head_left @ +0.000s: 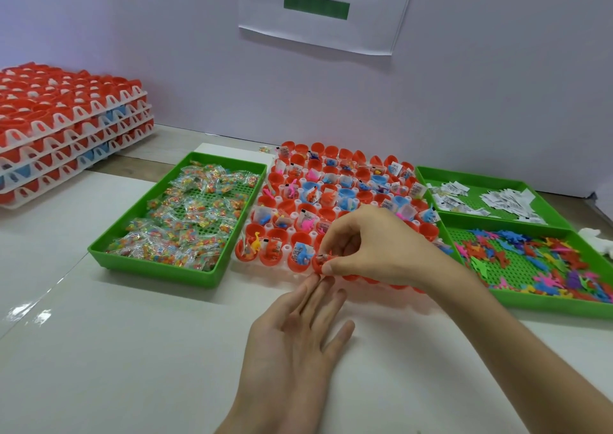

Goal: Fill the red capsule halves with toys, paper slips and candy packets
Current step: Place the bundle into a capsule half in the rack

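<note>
Pinching a small item over a red capsule half (317, 262) at the rack's (288, 233) near edge, right hand (374, 247) keeps a closed grip. Left hand (295, 344) lies open, fingertips at that edge. Green trays flank the rack; bare bench (132, 350) lies nearer.

This is a small packing station, a hand-assembly workshop: a plain bench (99, 350) against a bare partition, green sorting trays (159, 269) of candy packets (185, 221), slips (491, 198) and toys (537, 261), stacked racks (66, 128) of capsule halves, a printed sign (325, 5) overhead.
</note>
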### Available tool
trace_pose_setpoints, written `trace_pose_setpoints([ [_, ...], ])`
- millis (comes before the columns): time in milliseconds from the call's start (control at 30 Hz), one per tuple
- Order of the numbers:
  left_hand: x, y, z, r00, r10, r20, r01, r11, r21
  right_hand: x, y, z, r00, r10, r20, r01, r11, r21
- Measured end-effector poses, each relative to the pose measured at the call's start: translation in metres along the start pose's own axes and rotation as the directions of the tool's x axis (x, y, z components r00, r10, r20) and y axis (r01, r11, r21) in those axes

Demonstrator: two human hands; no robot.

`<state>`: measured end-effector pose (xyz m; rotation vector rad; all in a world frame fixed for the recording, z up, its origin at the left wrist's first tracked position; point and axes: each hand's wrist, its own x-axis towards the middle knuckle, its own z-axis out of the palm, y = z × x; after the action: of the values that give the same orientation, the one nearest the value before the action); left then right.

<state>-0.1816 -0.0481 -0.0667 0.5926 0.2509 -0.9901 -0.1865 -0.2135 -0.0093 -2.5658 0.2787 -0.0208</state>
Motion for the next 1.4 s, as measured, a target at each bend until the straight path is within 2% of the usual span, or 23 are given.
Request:
trace_pose_setpoints([
  [533, 0.0, 0.0, 0.0, 1.0, 0.009, -0.013, -0.008, 0.999, 0.036, 0.001, -0.002, -0.001, 0.998, -0.008, -0.065, 0.012, 0.998, 0.054],
  [800, -0.001, -0.001, -0.001, 1.0, 0.016, -0.01, -0.015, 0.999, 0.045, -0.001, 0.0, 0.008, 0.992, 0.041, -0.116, -0.037, 0.999, 0.038],
  [933, -0.001, 0.0, 0.001, 0.999, 0.016, -0.031, -0.015, 0.999, 0.033, -0.002, -0.001, 0.007, 0.99, 0.018, -0.143, -0.003, 0.995, 0.102],
  [1233, -0.002, 0.001, 0.003, 0.999, 0.016, -0.049, -0.014, 0.999, 0.04, -0.01, -0.003, 0.007, 0.987, -0.016, -0.163, 0.03, 0.996, 0.086],
  [1400, -0.002, 0.001, 0.004, 0.997, 0.009, -0.073, -0.006, 0.999, 0.041, -0.014, -0.001, 0.003, 0.967, -0.038, -0.25, 0.082, 0.982, 0.169],
])
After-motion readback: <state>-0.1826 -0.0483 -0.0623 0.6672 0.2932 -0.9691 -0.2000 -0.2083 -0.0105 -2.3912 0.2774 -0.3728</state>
